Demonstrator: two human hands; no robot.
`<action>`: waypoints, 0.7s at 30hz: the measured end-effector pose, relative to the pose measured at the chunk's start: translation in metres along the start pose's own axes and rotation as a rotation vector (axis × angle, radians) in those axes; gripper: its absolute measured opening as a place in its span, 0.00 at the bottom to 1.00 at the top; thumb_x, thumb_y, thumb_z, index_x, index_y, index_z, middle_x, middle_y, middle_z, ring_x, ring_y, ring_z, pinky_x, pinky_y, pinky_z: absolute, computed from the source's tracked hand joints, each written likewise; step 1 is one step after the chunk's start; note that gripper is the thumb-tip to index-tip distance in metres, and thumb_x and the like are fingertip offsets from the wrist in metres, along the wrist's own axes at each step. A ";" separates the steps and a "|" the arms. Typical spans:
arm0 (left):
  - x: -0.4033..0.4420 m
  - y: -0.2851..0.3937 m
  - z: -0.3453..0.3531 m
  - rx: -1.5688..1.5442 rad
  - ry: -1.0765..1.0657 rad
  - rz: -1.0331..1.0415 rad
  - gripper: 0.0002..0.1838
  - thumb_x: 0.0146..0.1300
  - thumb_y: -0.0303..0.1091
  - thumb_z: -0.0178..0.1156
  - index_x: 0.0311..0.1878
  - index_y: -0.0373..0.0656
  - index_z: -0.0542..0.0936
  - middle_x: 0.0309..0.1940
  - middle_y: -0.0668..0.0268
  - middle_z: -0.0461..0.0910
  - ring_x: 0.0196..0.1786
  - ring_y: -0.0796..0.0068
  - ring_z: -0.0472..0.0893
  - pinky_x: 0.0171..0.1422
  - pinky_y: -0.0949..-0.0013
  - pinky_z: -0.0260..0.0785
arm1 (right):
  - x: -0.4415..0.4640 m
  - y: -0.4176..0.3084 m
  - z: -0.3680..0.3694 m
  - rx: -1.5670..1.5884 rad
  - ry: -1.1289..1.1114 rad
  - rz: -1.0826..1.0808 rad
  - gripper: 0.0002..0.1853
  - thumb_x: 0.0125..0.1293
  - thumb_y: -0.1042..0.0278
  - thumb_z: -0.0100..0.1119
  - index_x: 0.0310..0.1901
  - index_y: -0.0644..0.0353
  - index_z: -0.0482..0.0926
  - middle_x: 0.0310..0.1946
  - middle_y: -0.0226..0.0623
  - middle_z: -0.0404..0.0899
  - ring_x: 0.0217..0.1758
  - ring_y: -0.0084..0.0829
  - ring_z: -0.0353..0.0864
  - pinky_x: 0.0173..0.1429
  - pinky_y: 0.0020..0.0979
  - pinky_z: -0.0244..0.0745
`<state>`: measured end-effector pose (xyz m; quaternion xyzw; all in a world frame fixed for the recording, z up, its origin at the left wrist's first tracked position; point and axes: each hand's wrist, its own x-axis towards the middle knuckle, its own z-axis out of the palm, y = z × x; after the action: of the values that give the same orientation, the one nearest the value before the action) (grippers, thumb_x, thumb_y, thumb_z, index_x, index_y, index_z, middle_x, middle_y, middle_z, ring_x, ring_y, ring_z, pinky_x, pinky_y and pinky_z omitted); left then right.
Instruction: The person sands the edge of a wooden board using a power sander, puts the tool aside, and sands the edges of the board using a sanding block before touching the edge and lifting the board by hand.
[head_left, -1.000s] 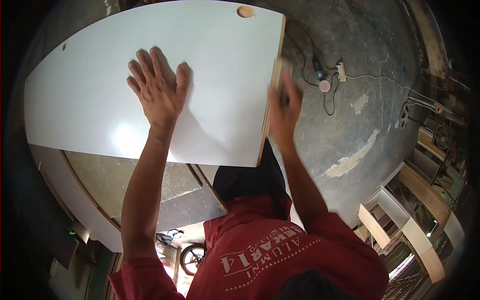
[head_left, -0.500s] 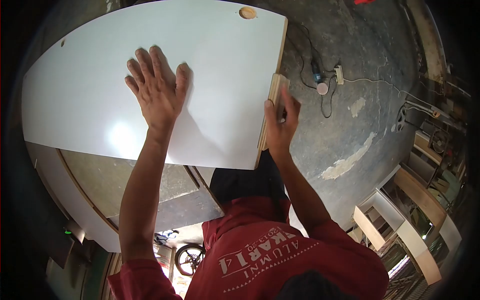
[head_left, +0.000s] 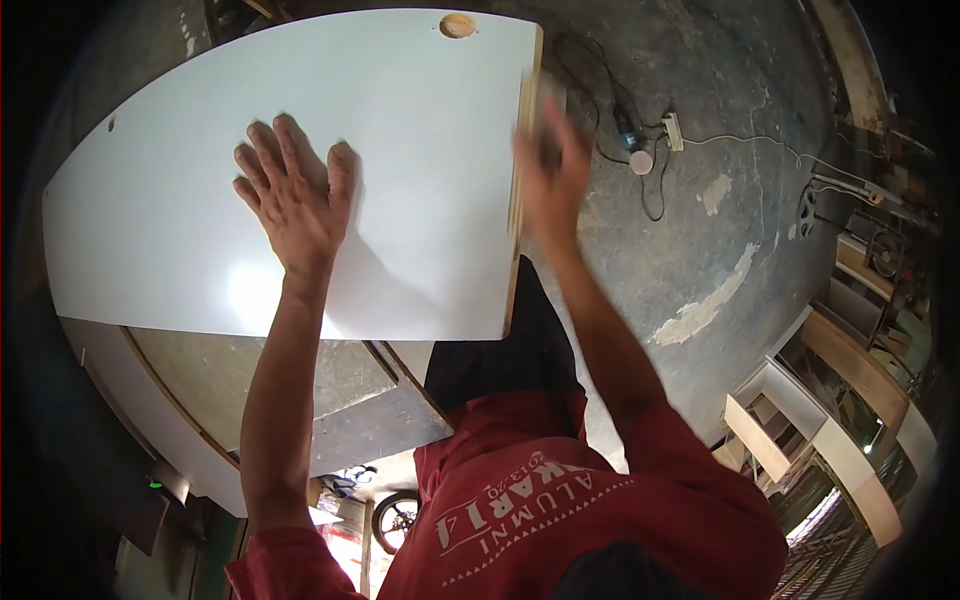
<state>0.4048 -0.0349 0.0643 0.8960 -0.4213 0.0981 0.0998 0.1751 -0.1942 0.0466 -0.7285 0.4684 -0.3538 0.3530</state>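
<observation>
A large white panel (head_left: 420, 220) with one curved side lies flat in front of me. Flat on its face, fingers spread, rests my left hand (head_left: 300, 215). At the panel's straight right edge, my right hand (head_left: 553, 190) grips a wooden block (head_left: 527, 110) held along that edge. Motion blurs this hand and the block, and the block's underside is hidden. A round bored hole (head_left: 458, 26) shows near the panel's far right corner, with a smaller hole (head_left: 112, 124) at the left.
On the concrete floor to the right lie a corded power tool (head_left: 627, 135) with a round pad and a white socket strip (head_left: 673, 132). Cabinet parts (head_left: 775, 395) stand at lower right. Beneath the panel is a worktable (head_left: 380, 430). A wheel (head_left: 398, 520) shows behind.
My right hand has slid the wooden block away from me along the panel's edge. My left hand stays flat on the panel; the view has shifted slightly.
</observation>
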 end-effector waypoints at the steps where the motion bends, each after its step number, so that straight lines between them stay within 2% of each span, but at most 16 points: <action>1: 0.000 -0.001 0.001 0.015 -0.001 -0.004 0.43 0.75 0.65 0.47 0.81 0.44 0.60 0.80 0.42 0.55 0.81 0.30 0.52 0.81 0.31 0.42 | 0.050 0.004 0.014 0.008 0.030 -0.001 0.34 0.61 0.57 0.73 0.68 0.60 0.77 0.56 0.52 0.77 0.63 0.47 0.76 0.66 0.49 0.71; 3: -0.002 -0.004 0.005 0.037 -0.013 0.004 0.43 0.75 0.65 0.45 0.82 0.44 0.58 0.81 0.42 0.54 0.81 0.30 0.51 0.81 0.31 0.42 | 0.131 0.002 0.020 0.119 -0.158 0.208 0.34 0.61 0.56 0.74 0.67 0.59 0.77 0.54 0.51 0.79 0.57 0.47 0.79 0.64 0.48 0.72; 4: -0.001 -0.003 0.005 0.034 -0.018 0.021 0.43 0.75 0.65 0.45 0.82 0.44 0.58 0.81 0.42 0.54 0.81 0.30 0.51 0.81 0.31 0.42 | 0.115 0.006 0.018 0.117 -0.144 0.218 0.34 0.61 0.56 0.74 0.67 0.59 0.77 0.54 0.51 0.79 0.57 0.47 0.79 0.64 0.48 0.72; 6: -0.002 -0.002 0.002 0.011 -0.029 0.000 0.43 0.75 0.65 0.45 0.82 0.44 0.58 0.81 0.43 0.53 0.82 0.30 0.50 0.81 0.31 0.42 | 0.046 0.006 0.013 0.048 0.049 0.083 0.32 0.61 0.57 0.73 0.67 0.58 0.78 0.55 0.51 0.79 0.58 0.45 0.78 0.63 0.47 0.73; 8: 0.002 0.000 -0.001 0.004 -0.026 -0.006 0.43 0.75 0.65 0.45 0.82 0.45 0.58 0.81 0.43 0.53 0.82 0.30 0.50 0.82 0.31 0.41 | -0.043 0.001 -0.014 -0.095 0.031 -0.086 0.30 0.61 0.58 0.73 0.65 0.57 0.80 0.55 0.51 0.79 0.59 0.44 0.77 0.62 0.47 0.73; 11: -0.001 0.002 -0.002 0.003 -0.037 -0.025 0.42 0.75 0.64 0.46 0.82 0.46 0.58 0.81 0.43 0.53 0.82 0.30 0.50 0.82 0.31 0.42 | -0.066 -0.012 -0.020 -0.022 0.075 -0.087 0.29 0.62 0.58 0.72 0.64 0.57 0.81 0.55 0.51 0.79 0.59 0.44 0.76 0.62 0.48 0.73; 13: -0.001 0.001 0.001 0.007 -0.020 -0.017 0.42 0.75 0.64 0.46 0.82 0.46 0.58 0.81 0.43 0.53 0.82 0.31 0.50 0.82 0.32 0.42 | 0.015 0.002 0.006 0.028 0.078 -0.023 0.29 0.62 0.58 0.72 0.64 0.56 0.81 0.53 0.51 0.81 0.58 0.45 0.77 0.63 0.51 0.72; 15: -0.003 0.001 0.003 0.015 -0.023 -0.003 0.43 0.75 0.65 0.46 0.81 0.43 0.59 0.80 0.41 0.54 0.81 0.30 0.51 0.81 0.30 0.42 | 0.103 -0.019 0.018 0.041 0.015 0.193 0.29 0.62 0.58 0.71 0.64 0.58 0.81 0.49 0.51 0.83 0.58 0.47 0.77 0.65 0.51 0.72; 16: -0.002 -0.001 0.001 0.017 -0.019 0.012 0.44 0.75 0.65 0.46 0.80 0.40 0.59 0.79 0.39 0.55 0.81 0.29 0.51 0.81 0.29 0.42 | 0.094 -0.016 0.018 0.045 0.020 0.201 0.29 0.62 0.58 0.71 0.64 0.58 0.81 0.49 0.51 0.83 0.58 0.47 0.77 0.65 0.51 0.72; 18: -0.003 -0.001 0.001 0.017 -0.014 0.013 0.44 0.75 0.65 0.46 0.81 0.40 0.60 0.79 0.39 0.55 0.81 0.29 0.51 0.81 0.29 0.42 | 0.065 -0.006 0.016 0.039 0.082 0.101 0.30 0.62 0.58 0.72 0.64 0.60 0.80 0.48 0.51 0.84 0.57 0.47 0.78 0.65 0.51 0.71; 19: -0.001 -0.001 0.001 0.015 -0.013 0.011 0.44 0.75 0.65 0.46 0.81 0.40 0.60 0.79 0.39 0.55 0.81 0.29 0.51 0.81 0.29 0.42 | 0.022 -0.003 0.004 0.042 0.050 0.001 0.32 0.61 0.57 0.73 0.66 0.61 0.78 0.55 0.52 0.81 0.59 0.47 0.77 0.67 0.52 0.70; 21: -0.001 -0.001 0.000 0.011 -0.012 -0.007 0.43 0.75 0.65 0.46 0.81 0.43 0.59 0.80 0.41 0.54 0.82 0.31 0.50 0.82 0.31 0.41 | -0.062 -0.006 -0.019 -0.027 0.012 0.013 0.34 0.61 0.56 0.73 0.67 0.60 0.77 0.59 0.53 0.79 0.63 0.45 0.76 0.70 0.51 0.68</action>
<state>0.4052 -0.0335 0.0643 0.8986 -0.4183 0.0949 0.0925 0.1423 -0.1378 0.0495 -0.7279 0.4800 -0.3497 0.3427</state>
